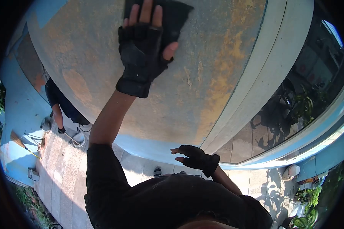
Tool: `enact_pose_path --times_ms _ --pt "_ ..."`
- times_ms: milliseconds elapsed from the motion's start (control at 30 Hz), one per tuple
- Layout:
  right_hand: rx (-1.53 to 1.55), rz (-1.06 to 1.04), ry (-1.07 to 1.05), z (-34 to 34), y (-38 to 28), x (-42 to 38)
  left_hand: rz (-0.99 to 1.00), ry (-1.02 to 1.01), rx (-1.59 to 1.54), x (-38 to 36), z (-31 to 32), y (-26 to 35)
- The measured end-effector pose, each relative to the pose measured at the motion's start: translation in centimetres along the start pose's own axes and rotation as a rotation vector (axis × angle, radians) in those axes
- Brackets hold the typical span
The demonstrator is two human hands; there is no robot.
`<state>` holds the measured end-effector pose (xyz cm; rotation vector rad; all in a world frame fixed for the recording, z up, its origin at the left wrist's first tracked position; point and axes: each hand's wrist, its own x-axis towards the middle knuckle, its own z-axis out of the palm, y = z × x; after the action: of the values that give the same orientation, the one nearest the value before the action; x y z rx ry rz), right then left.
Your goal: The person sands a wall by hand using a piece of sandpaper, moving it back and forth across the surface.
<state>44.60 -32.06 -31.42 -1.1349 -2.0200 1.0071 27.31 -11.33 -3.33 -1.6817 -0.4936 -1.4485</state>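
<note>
My left hand [144, 51], in a black fingerless glove, reaches up and lies flat over a black sheet of sandpaper [177, 21], pressing it against the wall [172, 99]. The fingers stretch upward across the sheet and the thumb sticks out to the right; part of the sheet is hidden beneath the palm. Patchy grey and orange-brown covers the wall's surface, with light blue paint along its lower edge. Lower down, in front of my body, my right hand [197, 158] wears a matching glove. It hangs in the air with fingers apart and holds nothing.
A pale vertical trim [252, 80] borders the wall, with a dark window [283, 103] beyond it. At left, another person [63, 101] in dark clothes stands by a bucket [79, 139]. A broom [21, 141] leans nearby. Potted plants [307, 219] and a white bucket [291, 172] stand at right.
</note>
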Motion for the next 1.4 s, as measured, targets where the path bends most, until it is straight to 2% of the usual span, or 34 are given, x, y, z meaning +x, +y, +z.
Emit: enact_pose_path --times_ms 67,100,133,233,267,367,433,533,633,667,733,767,833,867,933,1033,1067,1133,1200,1233,1267,1333,1367,1400 --pt "0.037 -0.138 0.058 0.3 0.4 0.3 0.144 -0.188 -0.058 -1.1 -0.7 3.4" --pt "0.03 -0.14 0.06 0.1 0.1 0.4 0.143 -0.19 -0.078 -0.9 -0.6 3.2" --pt "-0.029 -0.144 0.054 -0.2 -0.4 0.6 0.144 -0.182 -0.079 -0.1 -0.6 2.5" --pt "-0.131 -0.197 0.098 -0.2 0.3 0.7 0.123 0.117 -0.02 4.1 0.9 -2.8" --pt "-0.17 -0.245 0.138 0.1 0.7 0.6 -0.055 -0.008 -0.049 6.3 -0.7 -3.6" --pt "-0.124 -0.21 0.167 0.5 1.1 0.3 -0.051 0.025 0.066 8.1 -0.4 -4.1" --pt "-0.135 -0.2 0.188 0.9 1.3 0.4 0.27 0.021 0.028 7.4 0.5 -2.3" --pt "-0.121 -0.149 0.208 1.9 1.0 0.9 0.48 -0.262 -0.202 4.6 -1.1 1.1" --pt "-0.091 -0.119 0.24 2.8 0.6 2.2 0.574 -0.299 -0.087 9.1 -2.6 -1.8" --pt "-0.089 -0.135 0.259 3.1 0.4 2.8 0.572 -0.048 -0.156 10.5 -0.8 -4.0" --pt "-0.105 -0.119 0.274 3.5 -0.2 4.1 0.589 0.082 -0.124 13.5 0.1 -7.6" --pt "-0.116 -0.102 0.268 3.9 -0.4 4.8 0.597 0.091 -0.137 12.7 0.5 -8.9" --pt "-0.114 -0.098 0.28 4.8 -0.4 6.2 0.493 -0.363 -0.267 9.5 1.9 -10.5" --pt "-0.111 -0.098 0.278 5.5 -0.5 6.9 0.548 -0.349 -0.268 7.8 0.5 -6.5" --pt "-0.118 -0.119 0.322 6.7 -0.7 8.3 0.894 -0.376 -0.299 5.2 -1.5 -4.0" --pt "-0.147 -0.133 0.365 8.1 -1.1 10.4 0.945 -0.414 -0.294 4.9 -1.2 -4.2" --pt "-0.152 -0.116 0.351 8.7 -1.3 10.7 0.933 -0.301 -0.322 6.5 -0.5 -5.2" --pt "-0.144 -0.091 0.394 9.8 -1.5 11.5 0.598 -0.685 -0.117 8.3 -0.7 -6.5" --pt "-0.138 -0.071 0.444 10.8 -1.6 12.1 0.857 -0.092 -0.269 12.0 -0.8 -7.4" --pt "-0.148 -0.047 0.456 11.2 -1.7 12.2 0.87 0.028 -0.274 12.1 -0.8 -6.9" --pt "-0.161 -0.021 0.467 11.6 -1.8 12.2 0.87 0.039 -0.294 11.4 -1.2 -6.4" --pt "-0.155 0.019 0.49 12.5 -2.2 12.0 0.614 -0.828 -0.09 8.7 -2.2 -5.2" --pt "-0.147 0.045 0.5 13.0 -2.4 11.8 0.995 -0.281 -0.208 7.0 -1.6 -5.2" --pt "-0.148 0.058 0.509 13.4 -2.7 11.5 1.085 -0.39 -0.354 5.2 -1.3 -5.4"
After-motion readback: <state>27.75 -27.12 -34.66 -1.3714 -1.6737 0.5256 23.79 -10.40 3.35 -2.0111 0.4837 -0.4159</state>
